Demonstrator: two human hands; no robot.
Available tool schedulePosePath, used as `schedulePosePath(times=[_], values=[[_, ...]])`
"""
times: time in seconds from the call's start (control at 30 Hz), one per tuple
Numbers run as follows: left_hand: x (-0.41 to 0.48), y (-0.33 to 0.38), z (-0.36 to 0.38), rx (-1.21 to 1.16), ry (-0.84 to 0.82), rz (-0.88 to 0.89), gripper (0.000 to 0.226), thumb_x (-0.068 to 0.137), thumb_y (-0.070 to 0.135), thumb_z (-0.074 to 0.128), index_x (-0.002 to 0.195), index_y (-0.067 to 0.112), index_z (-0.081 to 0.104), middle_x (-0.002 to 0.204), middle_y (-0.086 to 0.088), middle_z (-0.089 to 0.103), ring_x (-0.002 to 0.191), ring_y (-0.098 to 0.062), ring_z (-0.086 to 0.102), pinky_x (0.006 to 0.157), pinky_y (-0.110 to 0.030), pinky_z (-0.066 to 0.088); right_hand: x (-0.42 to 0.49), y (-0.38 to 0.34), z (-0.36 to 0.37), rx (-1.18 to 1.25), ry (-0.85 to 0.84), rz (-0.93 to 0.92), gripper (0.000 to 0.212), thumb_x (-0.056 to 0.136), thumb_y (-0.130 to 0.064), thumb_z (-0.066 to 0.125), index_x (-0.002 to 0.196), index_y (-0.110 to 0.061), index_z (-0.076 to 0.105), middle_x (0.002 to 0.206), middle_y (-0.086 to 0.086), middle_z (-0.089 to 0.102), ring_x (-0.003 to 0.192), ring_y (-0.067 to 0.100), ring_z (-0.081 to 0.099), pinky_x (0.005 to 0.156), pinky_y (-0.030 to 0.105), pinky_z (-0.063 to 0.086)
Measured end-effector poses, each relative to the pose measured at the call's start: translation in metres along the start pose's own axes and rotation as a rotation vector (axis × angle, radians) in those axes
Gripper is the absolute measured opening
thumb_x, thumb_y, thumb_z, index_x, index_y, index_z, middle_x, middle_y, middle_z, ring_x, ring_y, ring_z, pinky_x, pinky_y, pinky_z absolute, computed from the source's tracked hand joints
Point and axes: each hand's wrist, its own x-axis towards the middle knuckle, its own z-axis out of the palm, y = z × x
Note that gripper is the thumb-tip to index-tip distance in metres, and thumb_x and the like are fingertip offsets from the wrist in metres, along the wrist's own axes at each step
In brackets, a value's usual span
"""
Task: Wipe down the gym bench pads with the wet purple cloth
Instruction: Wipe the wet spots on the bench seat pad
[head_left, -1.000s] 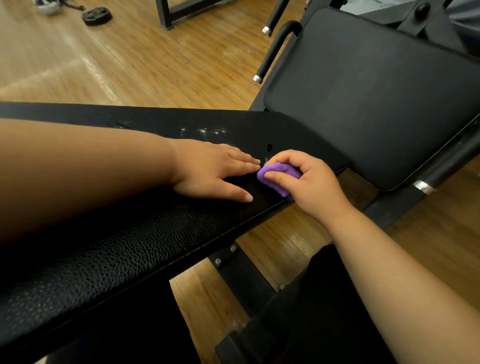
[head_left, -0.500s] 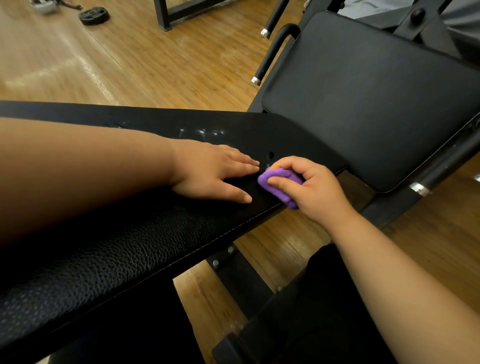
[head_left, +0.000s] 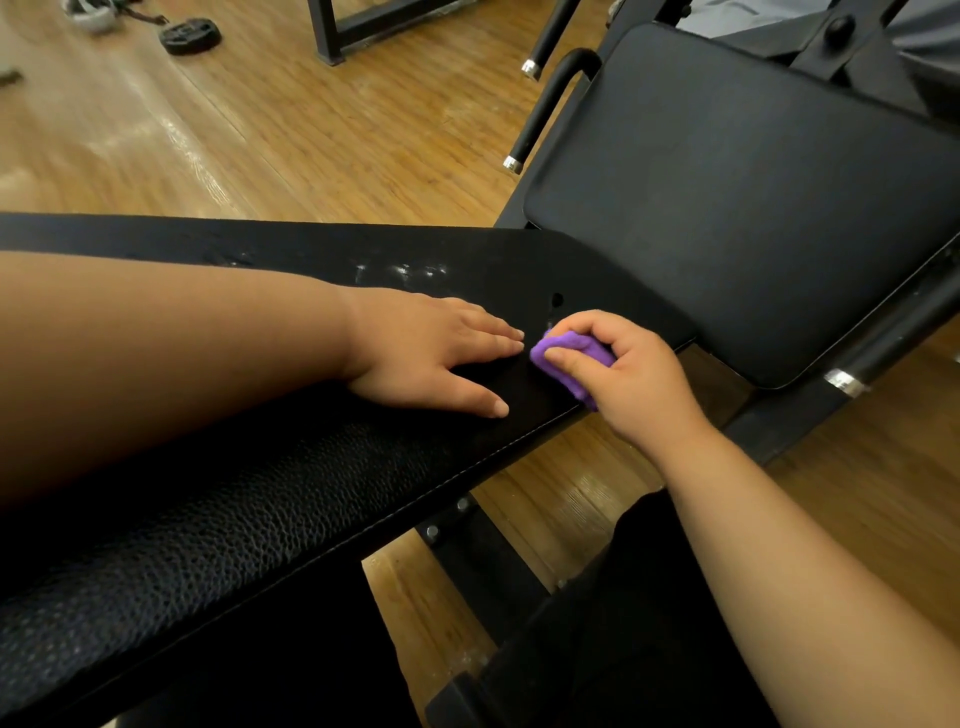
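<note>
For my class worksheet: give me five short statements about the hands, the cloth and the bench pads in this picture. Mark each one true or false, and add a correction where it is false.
1. The right hand grips the purple cloth. True.
2. The left hand holds a spray bottle. False: it lies flat on the long pad and holds nothing.
3. The purple cloth lies spread out on the floor. False: it is bunched in the right hand, against the long pad near its end.
4. Whitish marks show on the long pad beyond the left hand. True.
5. A weight plate lies on the wooden floor. True.
</note>
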Motion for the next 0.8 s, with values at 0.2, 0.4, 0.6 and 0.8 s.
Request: schedulePosePath(times=[0.2, 0.4, 0.6, 0.8], values=[[0.005, -0.001, -0.001, 0.015, -0.012, 0.015, 0.081, 0.085, 0.067, 0.026, 0.155, 0.030, 0.007, 0.162, 0.013, 0.001, 0.147, -0.005, -0.002, 0.119, -0.027, 0.003, -0.003, 0.002, -0.003, 0.030, -0.018, 0.004, 0.024, 0.089, -0.017, 0.067, 0.087, -0.040, 0.063, 0.090, -0.018, 0.066, 0.090, -0.008, 0.058, 0.070, 0.005, 0.044], [0.009, -0.005, 0.001, 0.078, -0.034, 0.040, 0.091, 0.081, 0.081, 0.014, 0.155, 0.030, 0.001, 0.162, 0.012, -0.003, 0.147, -0.004, -0.006, 0.121, -0.030, 0.002, -0.007, -0.003, 0.010, 0.015, 0.027, -0.018, 0.022, 0.088, -0.019, 0.067, 0.088, -0.041, 0.063, 0.095, -0.019, 0.064, 0.095, -0.010, 0.055, 0.074, 0.001, 0.040], [0.010, -0.006, 0.001, 0.089, -0.050, 0.039, 0.093, 0.077, 0.079, 0.014, 0.155, 0.030, -0.001, 0.161, 0.016, -0.007, 0.147, -0.003, -0.009, 0.121, -0.031, 0.002, 0.003, 0.012, -0.009, 0.019, 0.077, 0.075, 0.026, 0.092, -0.015, 0.063, 0.085, -0.040, 0.062, 0.084, -0.012, 0.066, 0.073, -0.008, 0.059, 0.059, 0.005, 0.045], [0.013, -0.009, 0.001, 0.077, -0.057, 0.046, 0.093, 0.078, 0.084, 0.014, 0.154, 0.033, -0.002, 0.161, 0.015, -0.006, 0.147, -0.003, -0.009, 0.121, -0.029, 0.000, -0.007, 0.001, 0.009, 0.013, 0.044, -0.038, 0.026, 0.089, -0.017, 0.067, 0.087, -0.042, 0.061, 0.091, -0.023, 0.064, 0.094, -0.009, 0.056, 0.074, 0.003, 0.041]])
